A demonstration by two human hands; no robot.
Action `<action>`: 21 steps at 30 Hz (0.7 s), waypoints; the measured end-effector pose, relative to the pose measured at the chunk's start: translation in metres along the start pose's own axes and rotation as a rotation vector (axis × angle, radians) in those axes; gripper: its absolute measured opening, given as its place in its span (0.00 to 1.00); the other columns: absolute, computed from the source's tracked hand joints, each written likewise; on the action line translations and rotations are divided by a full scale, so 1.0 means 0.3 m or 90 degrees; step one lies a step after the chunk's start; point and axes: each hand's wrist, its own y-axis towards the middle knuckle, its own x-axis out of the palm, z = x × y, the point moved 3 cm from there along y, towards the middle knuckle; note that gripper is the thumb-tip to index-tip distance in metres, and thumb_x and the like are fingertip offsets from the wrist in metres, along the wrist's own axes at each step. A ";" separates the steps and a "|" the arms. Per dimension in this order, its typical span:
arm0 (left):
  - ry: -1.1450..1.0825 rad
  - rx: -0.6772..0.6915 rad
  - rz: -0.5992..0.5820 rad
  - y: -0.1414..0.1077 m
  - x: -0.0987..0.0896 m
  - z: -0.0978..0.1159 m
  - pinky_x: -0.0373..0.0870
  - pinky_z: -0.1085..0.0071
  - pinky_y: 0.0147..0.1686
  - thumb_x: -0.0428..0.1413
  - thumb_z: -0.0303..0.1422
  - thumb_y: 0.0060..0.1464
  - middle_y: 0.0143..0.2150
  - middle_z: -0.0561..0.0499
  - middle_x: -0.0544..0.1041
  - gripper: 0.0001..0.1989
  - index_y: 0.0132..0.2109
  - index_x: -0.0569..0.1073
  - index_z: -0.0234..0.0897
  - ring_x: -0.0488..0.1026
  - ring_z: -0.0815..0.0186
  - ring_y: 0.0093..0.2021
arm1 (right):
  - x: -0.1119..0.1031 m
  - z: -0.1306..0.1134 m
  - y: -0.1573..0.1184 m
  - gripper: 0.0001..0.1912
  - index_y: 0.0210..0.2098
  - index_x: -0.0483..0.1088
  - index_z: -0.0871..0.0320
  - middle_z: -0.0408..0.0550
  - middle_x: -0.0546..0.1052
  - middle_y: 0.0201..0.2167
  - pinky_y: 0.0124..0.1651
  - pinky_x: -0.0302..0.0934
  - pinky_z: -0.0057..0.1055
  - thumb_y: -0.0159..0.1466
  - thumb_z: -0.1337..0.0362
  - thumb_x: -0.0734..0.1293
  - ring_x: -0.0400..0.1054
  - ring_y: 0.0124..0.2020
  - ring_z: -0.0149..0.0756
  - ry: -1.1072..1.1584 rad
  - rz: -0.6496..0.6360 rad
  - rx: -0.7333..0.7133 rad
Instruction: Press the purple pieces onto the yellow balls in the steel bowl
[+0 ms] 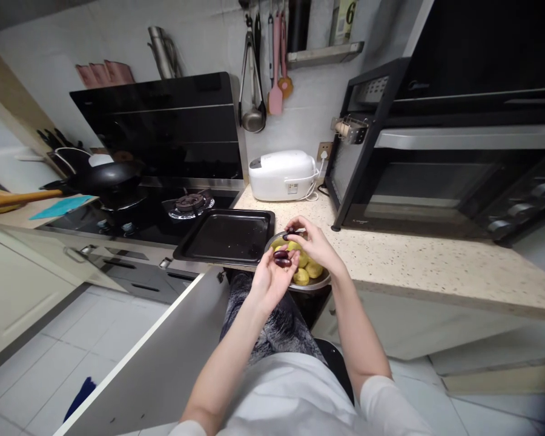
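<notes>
Over the bowl's rim [307, 287], left hand [270, 280] cups dark fruits [282, 263] (right hand [317, 244] pinches one).

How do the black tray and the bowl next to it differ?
The tray is black; the bowl is silvery. The tray is rectangular, the bowl round. The tray shows small pale specks, while the bowl holds yellow, rounded pieces. Both are open-topped with a raised rim.

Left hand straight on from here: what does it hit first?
Likely the right hand, just ahead of the left hand; depth is unclear, so it might slip underneath.
</notes>
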 end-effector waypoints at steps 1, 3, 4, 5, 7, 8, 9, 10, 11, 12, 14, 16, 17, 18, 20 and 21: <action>-0.012 0.003 0.001 0.007 0.009 0.007 0.83 0.69 0.42 0.45 0.33 0.72 0.36 0.45 0.78 0.16 0.43 0.75 0.32 0.81 0.66 0.36 | 0.015 -0.038 -0.003 0.07 0.43 0.69 0.53 0.45 0.76 0.42 0.53 0.64 0.37 0.64 0.67 0.66 0.71 0.46 0.38 0.013 -0.032 -0.023; -0.044 0.018 0.009 0.019 0.029 0.026 0.82 0.73 0.38 0.44 0.33 0.73 0.36 0.47 0.78 0.17 0.42 0.74 0.33 0.79 0.68 0.34 | 0.052 -0.102 -0.012 0.09 0.44 0.71 0.53 0.46 0.77 0.43 0.55 0.65 0.38 0.65 0.69 0.66 0.71 0.48 0.38 -0.004 -0.101 -0.069; -0.059 0.024 0.017 0.023 0.038 0.037 0.81 0.75 0.36 0.43 0.33 0.73 0.36 0.47 0.78 0.17 0.41 0.73 0.34 0.79 0.69 0.33 | 0.070 -0.126 -0.015 0.10 0.45 0.72 0.53 0.46 0.77 0.44 0.56 0.65 0.39 0.65 0.70 0.66 0.71 0.49 0.39 -0.020 -0.131 -0.096; -0.070 0.028 0.027 0.027 0.044 0.049 0.80 0.77 0.33 0.42 0.32 0.74 0.36 0.47 0.77 0.18 0.39 0.73 0.34 0.78 0.70 0.33 | 0.086 -0.142 -0.017 0.11 0.45 0.73 0.53 0.47 0.78 0.46 0.58 0.64 0.40 0.65 0.71 0.66 0.71 0.50 0.40 -0.033 -0.154 -0.121; -0.078 0.029 0.045 0.034 0.050 0.073 0.76 0.81 0.28 0.41 0.30 0.73 0.35 0.47 0.76 0.18 0.38 0.72 0.33 0.77 0.71 0.32 | 0.106 -0.157 -0.016 0.12 0.46 0.75 0.53 0.48 0.78 0.50 0.61 0.63 0.43 0.66 0.71 0.66 0.70 0.55 0.41 -0.043 -0.175 -0.159; -0.078 0.027 0.053 0.038 0.049 0.085 0.74 0.81 0.26 0.42 0.29 0.73 0.34 0.48 0.75 0.17 0.37 0.71 0.33 0.76 0.71 0.31 | 0.108 -0.158 -0.013 0.12 0.47 0.76 0.52 0.49 0.78 0.52 0.63 0.63 0.44 0.66 0.71 0.66 0.70 0.57 0.42 -0.040 -0.174 -0.167; -0.078 0.026 0.060 0.043 0.045 0.098 0.72 0.81 0.25 0.43 0.28 0.72 0.34 0.48 0.74 0.16 0.36 0.71 0.33 0.75 0.71 0.31 | 0.105 -0.156 -0.009 0.12 0.47 0.77 0.52 0.49 0.78 0.54 0.64 0.62 0.45 0.66 0.70 0.67 0.70 0.58 0.42 -0.034 -0.162 -0.166; -0.080 0.026 0.066 0.049 0.039 0.112 0.72 0.81 0.24 0.44 0.28 0.71 0.34 0.49 0.74 0.15 0.36 0.71 0.33 0.75 0.71 0.31 | 0.097 -0.150 -0.006 0.12 0.48 0.77 0.52 0.50 0.78 0.55 0.64 0.62 0.45 0.67 0.70 0.67 0.70 0.59 0.42 -0.030 -0.140 -0.157; -0.083 0.027 0.072 0.055 0.031 0.127 0.72 0.81 0.25 0.46 0.27 0.71 0.34 0.49 0.74 0.14 0.36 0.70 0.33 0.75 0.71 0.31 | 0.085 -0.142 -0.005 0.12 0.48 0.77 0.52 0.50 0.78 0.55 0.64 0.62 0.45 0.68 0.69 0.67 0.70 0.58 0.42 -0.032 -0.112 -0.142; -0.084 0.026 0.075 0.063 0.023 0.145 0.72 0.80 0.26 0.47 0.27 0.70 0.34 0.48 0.74 0.13 0.36 0.71 0.33 0.75 0.70 0.33 | 0.072 -0.132 -0.008 0.11 0.48 0.77 0.52 0.50 0.79 0.53 0.63 0.63 0.44 0.68 0.68 0.66 0.71 0.57 0.42 -0.046 -0.081 -0.122; -0.071 0.028 0.064 0.082 0.005 0.192 0.73 0.79 0.27 0.48 0.27 0.68 0.37 0.46 0.74 0.11 0.36 0.71 0.33 0.75 0.69 0.35 | 0.045 -0.102 -0.024 0.09 0.47 0.76 0.53 0.50 0.79 0.49 0.60 0.64 0.43 0.68 0.67 0.66 0.72 0.53 0.42 -0.119 -0.035 -0.069; 0.002 0.057 0.036 0.104 -0.012 0.264 0.71 0.80 0.25 0.49 0.27 0.66 0.39 0.44 0.75 0.09 0.36 0.71 0.33 0.74 0.70 0.34 | 0.031 -0.065 -0.054 0.08 0.45 0.76 0.54 0.50 0.79 0.45 0.56 0.64 0.43 0.68 0.66 0.68 0.72 0.49 0.44 -0.230 -0.041 -0.013; 0.079 0.091 0.025 0.117 -0.023 0.310 0.69 0.81 0.24 0.50 0.26 0.65 0.39 0.44 0.75 0.09 0.36 0.71 0.33 0.73 0.71 0.33 | 0.029 -0.047 -0.072 0.07 0.45 0.77 0.54 0.50 0.79 0.45 0.54 0.64 0.43 0.67 0.66 0.69 0.72 0.49 0.45 -0.282 -0.058 0.011; 0.186 0.137 0.017 0.129 -0.036 0.361 0.67 0.82 0.24 0.51 0.26 0.64 0.40 0.43 0.76 0.08 0.35 0.71 0.33 0.72 0.72 0.33 | 0.030 -0.032 -0.089 0.08 0.45 0.77 0.54 0.51 0.79 0.45 0.53 0.64 0.43 0.66 0.66 0.70 0.71 0.49 0.46 -0.329 -0.077 0.027; 0.518 0.248 0.039 0.153 -0.067 0.469 0.64 0.81 0.24 0.52 0.29 0.63 0.39 0.44 0.76 0.08 0.33 0.69 0.34 0.71 0.72 0.33 | 0.038 -0.012 -0.118 0.12 0.47 0.77 0.55 0.53 0.78 0.47 0.51 0.63 0.44 0.64 0.66 0.73 0.70 0.50 0.49 -0.403 -0.108 0.031; 0.575 0.270 0.057 0.164 -0.090 0.519 0.63 0.80 0.24 0.55 0.30 0.61 0.39 0.44 0.76 0.07 0.33 0.69 0.34 0.71 0.72 0.32 | 0.044 -0.009 -0.128 0.14 0.48 0.77 0.54 0.54 0.78 0.47 0.51 0.62 0.44 0.63 0.65 0.73 0.69 0.50 0.50 -0.432 -0.120 0.020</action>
